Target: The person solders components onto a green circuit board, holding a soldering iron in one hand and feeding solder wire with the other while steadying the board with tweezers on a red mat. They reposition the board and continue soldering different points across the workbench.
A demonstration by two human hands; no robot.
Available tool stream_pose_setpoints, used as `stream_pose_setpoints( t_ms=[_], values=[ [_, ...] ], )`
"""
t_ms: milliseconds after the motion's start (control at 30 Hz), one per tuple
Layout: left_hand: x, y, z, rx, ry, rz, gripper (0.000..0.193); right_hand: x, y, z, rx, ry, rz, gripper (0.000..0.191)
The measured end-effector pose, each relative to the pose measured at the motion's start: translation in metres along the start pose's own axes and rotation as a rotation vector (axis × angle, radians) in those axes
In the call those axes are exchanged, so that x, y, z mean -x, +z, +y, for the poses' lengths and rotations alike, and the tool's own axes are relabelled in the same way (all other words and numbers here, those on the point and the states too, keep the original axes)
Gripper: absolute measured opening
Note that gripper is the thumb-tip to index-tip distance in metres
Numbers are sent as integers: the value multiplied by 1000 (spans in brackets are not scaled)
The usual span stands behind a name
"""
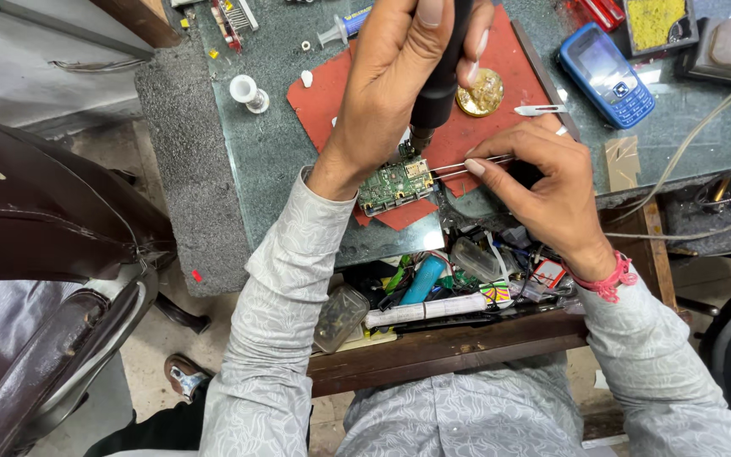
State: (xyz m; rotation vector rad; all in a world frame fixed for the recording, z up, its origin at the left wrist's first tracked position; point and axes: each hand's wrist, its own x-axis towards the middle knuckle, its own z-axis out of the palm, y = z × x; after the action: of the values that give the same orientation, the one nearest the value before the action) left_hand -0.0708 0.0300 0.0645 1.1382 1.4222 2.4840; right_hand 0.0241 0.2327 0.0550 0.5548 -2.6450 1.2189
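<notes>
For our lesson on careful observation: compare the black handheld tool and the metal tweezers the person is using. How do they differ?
The black tool is thick, dark and held nearly upright in the left hand; the tweezers are thin, shiny metal, held almost level in the right hand. The tool comes down from above; the tweezers come in from the side. Both tips meet at the green circuit board.

Dark green bench (272, 161) with a grey speckled edge, carrying a red mat (492, 127) at its middle. On the mat, a small green circuit board (395, 184) and a round brass tin (480, 93). Directly on the bench, a blue phone (607, 74) toward the right, a white spool (247, 91) toward the left, a syringe (342, 28) near the top.
</notes>
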Motion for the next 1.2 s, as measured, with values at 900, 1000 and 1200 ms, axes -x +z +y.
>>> stream_pose_setpoints(
  t_ms=[900,1000,1200],
  values=[
    [6,-14,-13,59,18,-71,44,4,7,-2,-1,13,-23,7],
    [5,-14,-11,57,-4,-62,44,3,6,-1,14,20,-20,8],
    [3,-10,-2,64,-80,-18,45,-2,3,-3,14,20,3,10]
  ],
)
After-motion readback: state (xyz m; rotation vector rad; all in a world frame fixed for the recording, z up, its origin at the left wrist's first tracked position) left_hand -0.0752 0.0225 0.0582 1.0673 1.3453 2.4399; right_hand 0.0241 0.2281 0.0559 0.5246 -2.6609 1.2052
